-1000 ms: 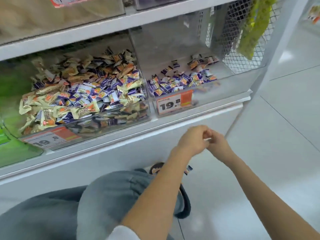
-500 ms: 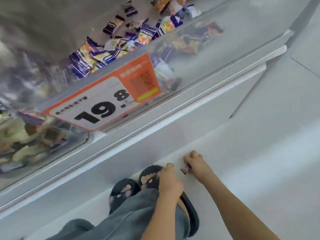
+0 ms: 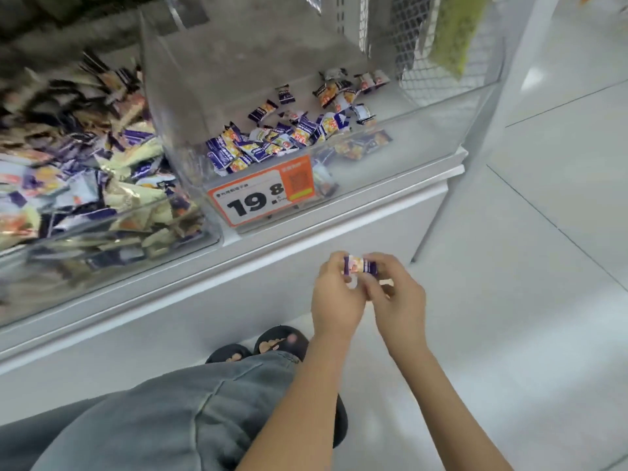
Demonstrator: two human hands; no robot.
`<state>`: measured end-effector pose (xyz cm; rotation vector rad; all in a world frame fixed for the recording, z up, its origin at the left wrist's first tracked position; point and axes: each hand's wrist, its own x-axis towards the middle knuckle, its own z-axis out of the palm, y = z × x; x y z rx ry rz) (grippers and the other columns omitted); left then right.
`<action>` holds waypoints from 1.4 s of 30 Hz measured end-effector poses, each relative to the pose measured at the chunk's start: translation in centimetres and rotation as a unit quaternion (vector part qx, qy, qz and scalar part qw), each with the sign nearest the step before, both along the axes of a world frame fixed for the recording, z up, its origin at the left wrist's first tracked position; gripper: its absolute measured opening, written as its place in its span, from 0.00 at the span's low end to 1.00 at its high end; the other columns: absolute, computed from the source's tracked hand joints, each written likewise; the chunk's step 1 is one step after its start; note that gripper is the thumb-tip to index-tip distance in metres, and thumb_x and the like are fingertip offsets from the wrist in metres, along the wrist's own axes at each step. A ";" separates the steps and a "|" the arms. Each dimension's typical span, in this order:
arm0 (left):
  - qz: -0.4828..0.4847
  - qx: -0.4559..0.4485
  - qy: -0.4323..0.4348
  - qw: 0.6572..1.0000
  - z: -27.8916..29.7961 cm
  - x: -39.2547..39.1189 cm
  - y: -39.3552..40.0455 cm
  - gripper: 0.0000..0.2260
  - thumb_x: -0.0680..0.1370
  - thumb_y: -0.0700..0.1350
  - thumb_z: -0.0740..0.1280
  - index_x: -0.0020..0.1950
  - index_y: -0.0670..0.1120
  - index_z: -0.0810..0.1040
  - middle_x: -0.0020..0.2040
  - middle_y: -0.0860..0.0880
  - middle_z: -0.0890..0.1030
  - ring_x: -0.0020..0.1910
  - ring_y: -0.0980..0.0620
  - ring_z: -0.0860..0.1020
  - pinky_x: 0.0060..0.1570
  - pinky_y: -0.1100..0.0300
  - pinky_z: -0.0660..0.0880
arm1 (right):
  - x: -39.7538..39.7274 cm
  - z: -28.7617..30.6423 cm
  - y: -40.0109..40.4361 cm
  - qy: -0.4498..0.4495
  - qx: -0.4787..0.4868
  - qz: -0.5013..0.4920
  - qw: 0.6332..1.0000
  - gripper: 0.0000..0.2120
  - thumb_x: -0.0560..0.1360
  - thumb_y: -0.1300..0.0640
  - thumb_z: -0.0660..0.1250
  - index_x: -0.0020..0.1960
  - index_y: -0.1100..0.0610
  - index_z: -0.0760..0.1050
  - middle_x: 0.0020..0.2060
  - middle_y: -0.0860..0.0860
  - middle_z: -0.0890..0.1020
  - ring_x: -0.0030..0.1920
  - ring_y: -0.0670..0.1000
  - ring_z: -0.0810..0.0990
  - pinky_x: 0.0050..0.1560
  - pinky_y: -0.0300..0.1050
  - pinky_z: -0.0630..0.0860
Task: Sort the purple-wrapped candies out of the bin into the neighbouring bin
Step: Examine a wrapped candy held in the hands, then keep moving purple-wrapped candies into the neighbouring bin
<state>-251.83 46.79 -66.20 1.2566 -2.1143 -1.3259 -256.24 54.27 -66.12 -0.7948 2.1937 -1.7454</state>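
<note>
A purple-wrapped candy (image 3: 360, 265) is held between both hands, low in front of the white shelf. My left hand (image 3: 334, 297) pinches its left end and my right hand (image 3: 397, 294) pinches its right end. The left clear bin (image 3: 112, 232) is heaped with mixed cream, orange and purple candies. In the right clear bin (image 3: 390, 158) lie several purple-wrapped candies (image 3: 272, 141), mostly toward its front left.
An orange and white price tag (image 3: 265, 193) reading 19.8 hangs on the right bin's front. A white shelf ledge (image 3: 272, 246) runs below both bins. My knees in grey trousers (image 3: 163, 413) and black sandals (image 3: 282, 341) are beneath. A wire mesh panel (image 3: 411, 42) stands at the back right.
Both hands rose from near the floor beside my sandals, where my right hand took hold of a candy, to shelf-ledge height. The candy is now held between both hands.
</note>
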 end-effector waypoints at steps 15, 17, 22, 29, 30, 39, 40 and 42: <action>0.036 -0.375 0.058 0.925 22.9 17.2 -12.6 0.04 0.74 0.41 0.67 0.45 0.50 0.76 0.43 0.54 0.78 0.44 0.53 0.75 0.45 0.58 0.70 | 2.5 21.0 -14.4 0.369 0.048 0.123 0.920 0.07 0.77 0.55 0.65 0.54 0.56 0.77 0.47 0.52 0.79 0.50 0.53 0.75 0.51 0.46 0.69; 0.090 -0.344 0.016 0.935 21.6 20.2 -15.0 0.05 0.74 0.41 0.67 0.46 0.50 0.77 0.46 0.53 0.79 0.47 0.51 0.76 0.45 0.60 0.67 | 5.7 21.8 -17.0 0.341 -0.017 0.214 0.915 0.03 0.75 0.58 0.68 0.48 0.56 0.78 0.41 0.46 0.79 0.42 0.45 0.75 0.45 0.37 0.69; 0.021 -0.301 -0.088 0.949 20.8 23.2 -19.1 0.13 0.75 0.45 0.69 0.58 0.53 0.77 0.54 0.52 0.76 0.52 0.52 0.74 0.51 0.57 0.71 | 9.4 23.9 -23.9 0.335 0.184 0.385 0.840 0.12 0.74 0.57 0.70 0.58 0.52 0.78 0.47 0.44 0.78 0.42 0.43 0.74 0.46 0.38 0.71; -0.176 -0.227 -0.198 0.937 22.2 22.1 -23.7 0.24 0.70 0.49 0.75 0.64 0.54 0.74 0.57 0.51 0.70 0.56 0.52 0.70 0.57 0.56 0.69 | 8.2 25.0 -25.3 0.292 0.447 0.461 0.709 0.35 0.65 0.39 0.75 0.67 0.39 0.64 0.62 0.45 0.70 0.62 0.50 0.69 0.56 0.48 0.69; -0.174 -0.229 -0.188 0.939 22.1 22.1 -23.8 0.24 0.69 0.50 0.75 0.64 0.55 0.75 0.57 0.52 0.71 0.55 0.52 0.70 0.56 0.56 0.70 | 8.7 24.7 -25.4 0.309 0.452 0.452 0.704 0.36 0.64 0.40 0.76 0.67 0.39 0.63 0.64 0.48 0.70 0.64 0.52 0.66 0.56 0.51 0.69; -0.095 -0.320 -0.164 0.928 20.8 21.4 -23.1 0.15 0.72 0.46 0.69 0.57 0.49 0.75 0.52 0.49 0.75 0.50 0.48 0.74 0.47 0.52 0.74 | 9.7 23.2 -26.2 0.360 0.317 0.441 0.758 0.16 0.71 0.55 0.73 0.56 0.50 0.73 0.47 0.48 0.78 0.47 0.49 0.75 0.47 0.46 0.74; -0.086 -0.336 -0.171 0.922 20.6 21.1 -23.0 0.14 0.73 0.46 0.69 0.57 0.49 0.74 0.52 0.48 0.75 0.51 0.47 0.74 0.47 0.51 0.74 | 9.6 23.2 -26.1 0.365 0.301 0.438 0.765 0.16 0.73 0.55 0.72 0.58 0.50 0.74 0.44 0.44 0.77 0.43 0.43 0.74 0.42 0.39 0.72; -0.075 -0.359 -0.173 0.914 20.4 20.7 -22.8 0.12 0.74 0.44 0.68 0.56 0.48 0.73 0.51 0.48 0.75 0.50 0.46 0.74 0.45 0.52 0.73 | 9.3 23.1 -25.7 0.357 0.276 0.436 0.779 0.18 0.75 0.55 0.69 0.64 0.50 0.73 0.41 0.38 0.73 0.36 0.36 0.70 0.34 0.30 0.64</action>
